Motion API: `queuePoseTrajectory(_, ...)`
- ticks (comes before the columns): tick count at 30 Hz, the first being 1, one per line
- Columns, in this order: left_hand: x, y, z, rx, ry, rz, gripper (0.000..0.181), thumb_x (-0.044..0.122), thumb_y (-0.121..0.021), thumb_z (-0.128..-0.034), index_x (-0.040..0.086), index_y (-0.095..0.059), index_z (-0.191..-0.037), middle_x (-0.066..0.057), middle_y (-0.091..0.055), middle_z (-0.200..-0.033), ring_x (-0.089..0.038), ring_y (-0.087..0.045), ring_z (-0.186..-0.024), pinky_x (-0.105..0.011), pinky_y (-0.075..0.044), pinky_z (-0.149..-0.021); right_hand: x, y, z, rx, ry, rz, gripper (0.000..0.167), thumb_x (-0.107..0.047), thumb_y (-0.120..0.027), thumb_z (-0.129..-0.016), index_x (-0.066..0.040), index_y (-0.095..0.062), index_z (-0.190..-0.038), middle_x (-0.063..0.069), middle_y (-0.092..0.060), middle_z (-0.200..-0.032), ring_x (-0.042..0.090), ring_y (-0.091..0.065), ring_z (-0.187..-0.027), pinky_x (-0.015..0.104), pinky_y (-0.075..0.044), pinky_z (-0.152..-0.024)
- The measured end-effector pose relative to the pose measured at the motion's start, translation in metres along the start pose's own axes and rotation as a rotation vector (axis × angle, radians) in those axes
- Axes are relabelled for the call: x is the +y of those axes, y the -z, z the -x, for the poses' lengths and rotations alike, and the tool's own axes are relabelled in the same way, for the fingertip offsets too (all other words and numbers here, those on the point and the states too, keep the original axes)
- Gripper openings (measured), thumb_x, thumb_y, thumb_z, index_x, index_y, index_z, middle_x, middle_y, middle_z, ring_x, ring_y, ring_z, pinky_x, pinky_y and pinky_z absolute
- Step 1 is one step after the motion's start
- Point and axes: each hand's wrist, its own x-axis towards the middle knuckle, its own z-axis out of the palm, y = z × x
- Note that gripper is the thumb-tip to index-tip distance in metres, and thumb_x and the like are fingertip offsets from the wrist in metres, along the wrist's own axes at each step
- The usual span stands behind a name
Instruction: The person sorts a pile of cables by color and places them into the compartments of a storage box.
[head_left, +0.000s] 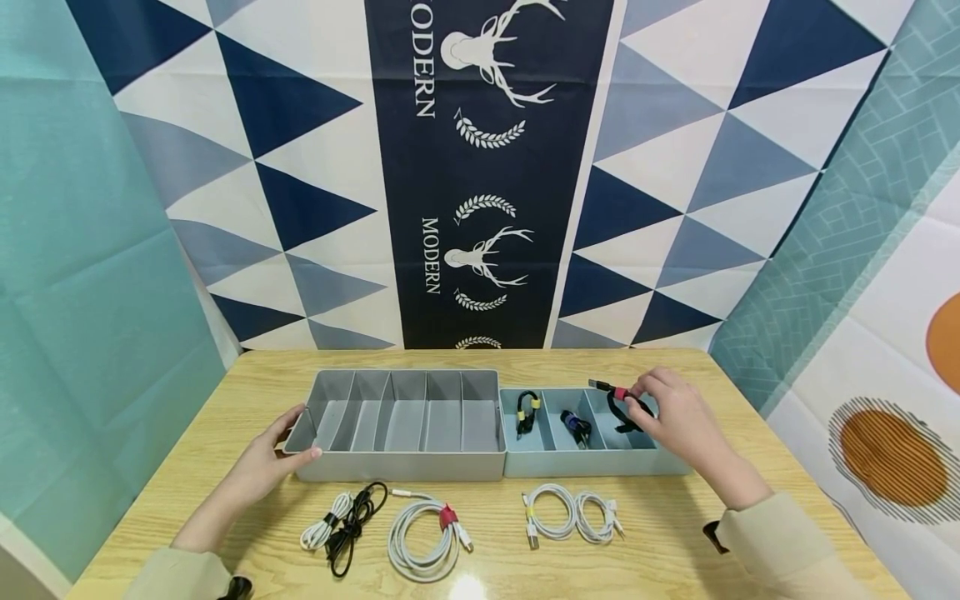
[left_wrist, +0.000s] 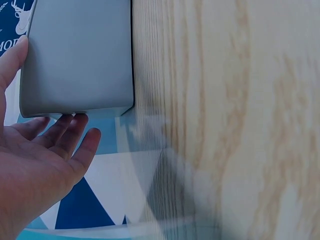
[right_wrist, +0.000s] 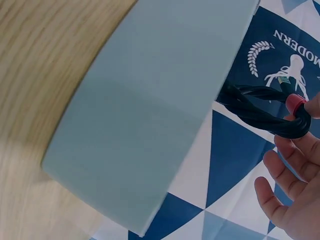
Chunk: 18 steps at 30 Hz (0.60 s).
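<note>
My right hand (head_left: 678, 417) pinches a bundled black USB cable (right_wrist: 267, 107) by its red tie between thumb and fingertips. Part of that cable hangs over the right section of the light blue divided box (head_left: 592, 463). At the left end of the grey divided box (head_left: 397, 467), my left hand (head_left: 258, 462) touches the corner, fingers spread along the end wall and thumb at the front rim. In the left wrist view, the left fingertips (left_wrist: 80, 120) lie against that end wall. The blue box also holds a black cable with yellow ties (head_left: 527, 412) and a dark bundled cable (head_left: 576, 428).
In front of the boxes lie a small white cable (head_left: 325, 521), a black cable (head_left: 352, 527), a large white cable with a red tie (head_left: 408, 550), and two coiled white cables (head_left: 551, 510) on the wooden table (head_left: 585, 575). Patterned cloth hangs behind.
</note>
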Motion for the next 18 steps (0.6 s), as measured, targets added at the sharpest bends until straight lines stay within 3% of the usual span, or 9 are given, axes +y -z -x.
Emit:
queuePoseTrajectory(12,-0.001,0.000,0.000,0.001,0.002,0.011,0.087,0.036,-0.067,-0.0867,0.004,-0.017,-0.150,-0.029,-0.020,-0.151,-0.051,-0.031,-0.130,-0.053,-0.043,-0.096,0.010,-0.018,0.010,-0.038,-0.049,-0.013,0.009,-0.017,-0.068,-0.081,-0.010,-0.063,-0.079,0.006,-0.060,-0.086,0.021,-0.055,-0.072,0.041,-0.048,-0.063)
queuePoseTrajectory(18,0.001,-0.001,0.001,0.005,0.004,-0.012,0.088,0.038,-0.067,-0.0867,0.004,-0.017,-0.150,-0.030,-0.020,-0.150,-0.053,-0.030,-0.130,-0.059,-0.037,-0.098,0.012,-0.022,0.012,-0.071,-0.085,-0.022,0.009,-0.017,-0.067,-0.083,-0.009,-0.064,-0.080,0.008,-0.061,-0.088,0.024,-0.057,-0.079,0.044,-0.049,-0.066)
